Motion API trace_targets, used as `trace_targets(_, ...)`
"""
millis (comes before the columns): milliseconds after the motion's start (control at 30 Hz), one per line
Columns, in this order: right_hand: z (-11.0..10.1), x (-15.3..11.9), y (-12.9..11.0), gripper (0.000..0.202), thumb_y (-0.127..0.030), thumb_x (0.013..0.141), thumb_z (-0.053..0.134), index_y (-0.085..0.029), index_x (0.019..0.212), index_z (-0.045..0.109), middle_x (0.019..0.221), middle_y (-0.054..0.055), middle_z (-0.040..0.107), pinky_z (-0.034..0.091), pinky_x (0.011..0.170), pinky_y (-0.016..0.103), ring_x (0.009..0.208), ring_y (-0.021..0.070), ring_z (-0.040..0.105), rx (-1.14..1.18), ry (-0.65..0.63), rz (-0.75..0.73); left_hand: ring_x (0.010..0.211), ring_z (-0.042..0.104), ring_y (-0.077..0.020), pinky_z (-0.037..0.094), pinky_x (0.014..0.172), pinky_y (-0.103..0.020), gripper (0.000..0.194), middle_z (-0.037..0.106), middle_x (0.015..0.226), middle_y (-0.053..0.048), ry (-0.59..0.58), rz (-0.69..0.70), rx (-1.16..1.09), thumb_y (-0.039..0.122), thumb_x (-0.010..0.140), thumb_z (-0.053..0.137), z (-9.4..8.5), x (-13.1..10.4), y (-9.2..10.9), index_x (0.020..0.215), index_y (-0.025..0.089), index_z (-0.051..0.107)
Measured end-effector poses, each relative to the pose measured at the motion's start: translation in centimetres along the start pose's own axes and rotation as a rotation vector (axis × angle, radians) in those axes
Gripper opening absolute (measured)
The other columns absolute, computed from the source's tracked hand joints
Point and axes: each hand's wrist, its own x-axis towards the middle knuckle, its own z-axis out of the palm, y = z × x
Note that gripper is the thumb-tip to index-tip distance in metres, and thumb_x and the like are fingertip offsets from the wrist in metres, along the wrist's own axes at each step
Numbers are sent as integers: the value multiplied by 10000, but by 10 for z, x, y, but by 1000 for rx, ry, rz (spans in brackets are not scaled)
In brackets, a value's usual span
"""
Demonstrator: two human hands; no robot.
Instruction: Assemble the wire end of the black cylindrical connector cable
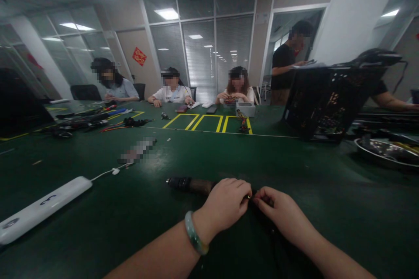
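Note:
A dark cylindrical tool (pixel 200 185) lies along the green table, its black left end finishing in a small metal tip. My left hand (pixel 225 200), with a jade-coloured bangle at the wrist, is closed over the tool's right end. A tiny shiny piece shows by the left thumb. Close beside it, my right hand (pixel 278 207) is closed in a pinch, its fingertips almost touching my left hand. What sits between the right fingers is too dark and small to make out. Something dark and cord-like (pixel 273 230) runs beneath the right hand.
A white power strip (pixel 49 207) with a cable lies at the left on the green table (pixel 137 231). Bundled cables (pixel 85 122) lie farther back. On the right stand a black computer case (pixel 327 100) and a metal bowl (pixel 389 157). Several people are across the table.

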Motion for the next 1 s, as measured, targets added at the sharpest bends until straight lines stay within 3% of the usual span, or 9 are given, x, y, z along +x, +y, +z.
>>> trace_targets(667,-1,-4,-4,168,-318,879,517,-218,862,651,777,-2,684,406,601,241,702,161,620,-31,48,-4,959,579,-181,440,895,-347,76,622,1005,1,8,-22,-23,240,892,603,-1,-1,0,952,206,570)
trace_targets(1000,-2,-3,-2,143,-310,878,537,-233,865,657,799,-14,678,403,611,239,725,158,618,-44,34,-24,969,577,-196,432,908,-354,119,628,1010,-10,-11,6,10,153,856,601,0,0,-1,959,205,570)
